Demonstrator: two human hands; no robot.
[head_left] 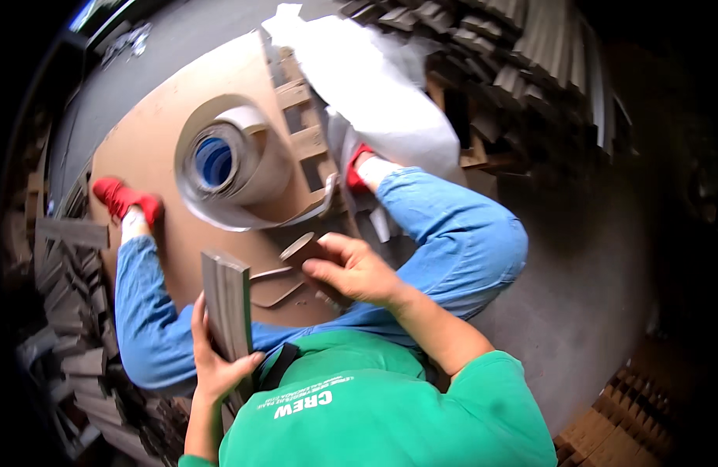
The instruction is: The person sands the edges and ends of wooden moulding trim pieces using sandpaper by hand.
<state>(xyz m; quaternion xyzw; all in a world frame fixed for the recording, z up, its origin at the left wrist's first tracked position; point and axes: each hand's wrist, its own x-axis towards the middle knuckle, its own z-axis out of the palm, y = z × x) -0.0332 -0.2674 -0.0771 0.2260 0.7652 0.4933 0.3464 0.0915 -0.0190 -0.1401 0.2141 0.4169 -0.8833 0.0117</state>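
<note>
Long grey strips (228,300), apparently wood, stand on end in front of my body on the left. My left hand (219,366) is wrapped round them from the outer side, with its thumb across the near face. In the middle, my right hand (359,268) grips a short brown piece with a rounded, lighter end (299,249). Its exact kind is unclear, and my fingers and palm hide part of it. A gap separates this piece from the strips. Behind both hands, a thin bent strip (279,292) lies on the brown sheet (141,132).
A big roll of whitish sheet with a blue core (213,162) stands on the brown sheet. Beyond are a wooden pallet (303,117) and white wrapping (382,86). Strips are piled far right (522,54) and left (86,366). My legs in jeans (452,233) spread either side.
</note>
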